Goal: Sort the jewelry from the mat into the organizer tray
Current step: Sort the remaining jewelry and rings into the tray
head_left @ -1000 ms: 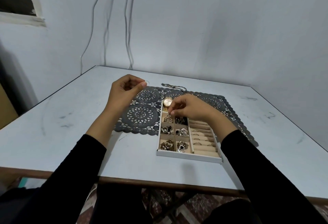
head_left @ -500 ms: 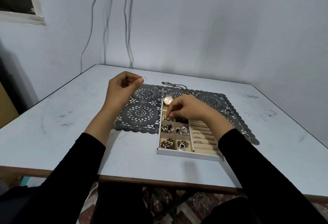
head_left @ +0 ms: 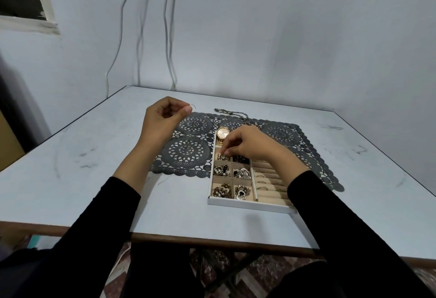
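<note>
Though barely shifted from a second ago, still pinching a thin curved wire piece (head_left: pixel 194 106) in the left hand (head_left: pixel 162 120) above the dark openwork mat (head_left: pixel 188 153), with right hand (head_left: pixel 250 143) fingertips (head_left: pixel 224 152) bunched over the left compartment beside the gold wristwatch (head_left: pixel 222 133) in the white divided organizer tray (head_left: pixel 247 204) on the pale table (head_left: pixel 94 179); pinch contents unclear. Suggests placement unfinished, wire next, silver chain (head_left: pixel 230 111) at the mat's far edge after.
</note>
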